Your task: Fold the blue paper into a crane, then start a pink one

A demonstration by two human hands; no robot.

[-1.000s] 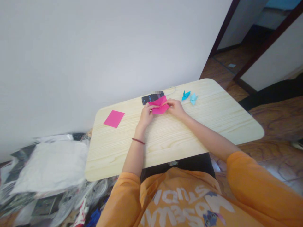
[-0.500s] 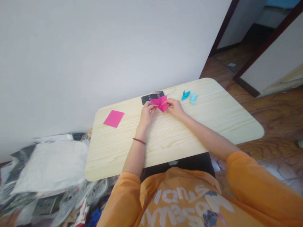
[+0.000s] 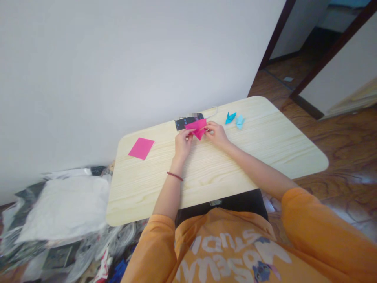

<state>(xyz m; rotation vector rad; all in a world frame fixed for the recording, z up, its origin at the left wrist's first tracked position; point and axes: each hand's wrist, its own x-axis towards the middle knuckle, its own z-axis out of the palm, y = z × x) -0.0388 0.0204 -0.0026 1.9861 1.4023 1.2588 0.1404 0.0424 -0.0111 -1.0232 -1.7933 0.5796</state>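
Note:
Both of my hands pinch a half-folded pink paper [image 3: 196, 128] just above the far middle of a light wooden table [image 3: 265, 149]. My left hand [image 3: 182, 142] grips its left corner with closed fingers. My right hand [image 3: 216, 133] holds the right side, fingers pressed together. A dark phone [image 3: 185, 121] lies flat right behind the paper. A red string bracelet sits on my left wrist.
A flat pink paper sheet [image 3: 141, 148] lies at the table's left. Two small folded blue paper figures [image 3: 235, 119] stand to the right of my hands. White bags and clutter [image 3: 61, 208] pile on the floor at left. A doorway opens at the upper right.
The pink paper has been folded narrower between my fingers. My hands have drawn slightly closer together and stayed over the same spot.

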